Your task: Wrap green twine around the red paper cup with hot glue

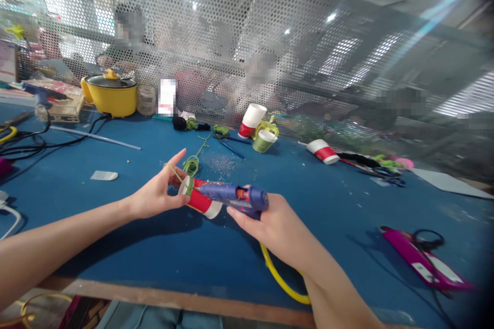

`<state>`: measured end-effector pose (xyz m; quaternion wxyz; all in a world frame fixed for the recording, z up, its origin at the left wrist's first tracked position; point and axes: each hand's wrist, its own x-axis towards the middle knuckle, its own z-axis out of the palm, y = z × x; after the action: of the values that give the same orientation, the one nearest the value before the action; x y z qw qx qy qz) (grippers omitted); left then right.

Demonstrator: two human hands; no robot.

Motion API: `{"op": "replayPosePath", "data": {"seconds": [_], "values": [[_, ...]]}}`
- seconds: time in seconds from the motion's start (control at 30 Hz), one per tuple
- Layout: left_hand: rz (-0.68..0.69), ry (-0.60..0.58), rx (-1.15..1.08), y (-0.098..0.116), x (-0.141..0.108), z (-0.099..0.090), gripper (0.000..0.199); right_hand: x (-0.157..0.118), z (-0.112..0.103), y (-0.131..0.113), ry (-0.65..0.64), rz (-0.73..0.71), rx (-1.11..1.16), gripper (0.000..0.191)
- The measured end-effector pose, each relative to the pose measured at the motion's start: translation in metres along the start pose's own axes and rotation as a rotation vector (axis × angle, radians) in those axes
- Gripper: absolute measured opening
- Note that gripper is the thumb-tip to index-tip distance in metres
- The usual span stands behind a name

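My left hand (165, 191) grips a red and white paper cup (200, 202) near its rim, the cup tipped on its side above the table. Green yarn (190, 165) wraps the rim end and trails away across the tabletop. In my right hand (266, 221) is a blue glue gun (233, 196), its nozzle pointing left at the yarn-wrapped end. Whether the nozzle touches the yarn I cannot tell. A yellow cord (280, 280) hangs below my right hand.
Behind stand stacked cups (251, 119), a green-wrapped cup (264, 141) and a yellow pot (116, 98). Scissors (386, 175) and a fallen cup (323, 151) lie right. A purple pouch (420, 257) is at the near right. A perforated screen (200, 36) rises along the back.
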<state>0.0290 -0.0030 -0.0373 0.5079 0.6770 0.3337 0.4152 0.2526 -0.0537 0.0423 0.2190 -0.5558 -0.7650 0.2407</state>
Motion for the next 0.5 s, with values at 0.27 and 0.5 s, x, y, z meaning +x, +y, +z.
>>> {"op": "replayPosePath", "data": {"seconds": [0.27, 0.5], "values": [[0.036, -0.004, 0.027, -0.0005, -0.0004, 0.0001, 0.094, -0.001, -0.0012, 0.0017, -0.032, -0.017, -0.007, 0.013], [0.021, 0.007, 0.034, -0.0015, 0.0003, 0.0001, 0.095, -0.0015, 0.0001, 0.0003, -0.011, -0.037, -0.005, 0.011]]}}
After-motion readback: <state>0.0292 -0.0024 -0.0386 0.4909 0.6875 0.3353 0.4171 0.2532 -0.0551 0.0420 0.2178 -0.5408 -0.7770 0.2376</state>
